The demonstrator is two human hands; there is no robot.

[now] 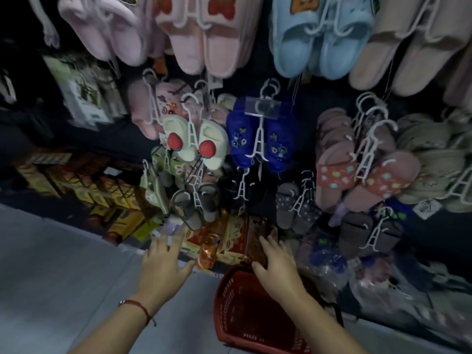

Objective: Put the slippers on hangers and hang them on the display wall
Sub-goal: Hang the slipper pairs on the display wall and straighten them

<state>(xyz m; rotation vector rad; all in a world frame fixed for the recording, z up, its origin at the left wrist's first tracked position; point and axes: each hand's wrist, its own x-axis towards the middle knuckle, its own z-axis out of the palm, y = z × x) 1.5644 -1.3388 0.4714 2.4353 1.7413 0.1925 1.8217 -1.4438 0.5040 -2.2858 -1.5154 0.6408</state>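
Note:
The display wall is covered with slipper pairs on white hangers: cream slippers with red strawberries (195,143), blue clogs (260,135), grey slippers (196,203) and red patterned slides (357,180). My left hand (163,264) reaches forward below the grey pair with fingers spread and holds nothing. My right hand (277,264) stretches out with straight fingers above the red basket (237,302), also holding nothing. Both hands are blurred.
Pink, light blue and beige slippers hang along the top row. Red and yellow boxes (224,238) line the floor below the wall. Slippers in clear plastic bags (329,261) lie at the right of the basket. Grey floor (63,264) spreads at the left.

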